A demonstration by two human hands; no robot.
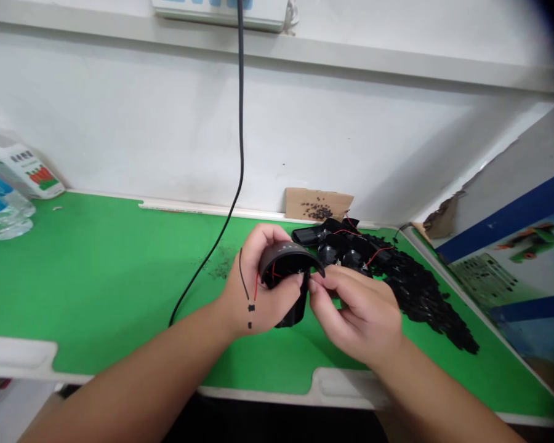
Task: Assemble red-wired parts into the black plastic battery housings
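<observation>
My left hand (pixel 263 289) is wrapped round a black plastic housing (pixel 292 253) with a curved, hood-like top, held above the green tabletop. Its thumb presses into the open side. A red wire and a black wire (pixel 244 274) come out over the back of this hand, with small black bits (pixel 251 306) at their ends against the skin. My right hand (pixel 360 307) is closed, thumb and forefinger pinched at the housing's right edge. Whatever those fingertips hold is too small or hidden to make out.
Similar black housings (pixel 330 249) with red wires and a long heap of black plastic parts (pixel 415 289) lie right. Behind stands a cardboard piece (pixel 318 203) with small dark bits. A black cable (pixel 240 123) hangs down to the green table (pixel 120 271). Bottles (pixel 4 197) stand left.
</observation>
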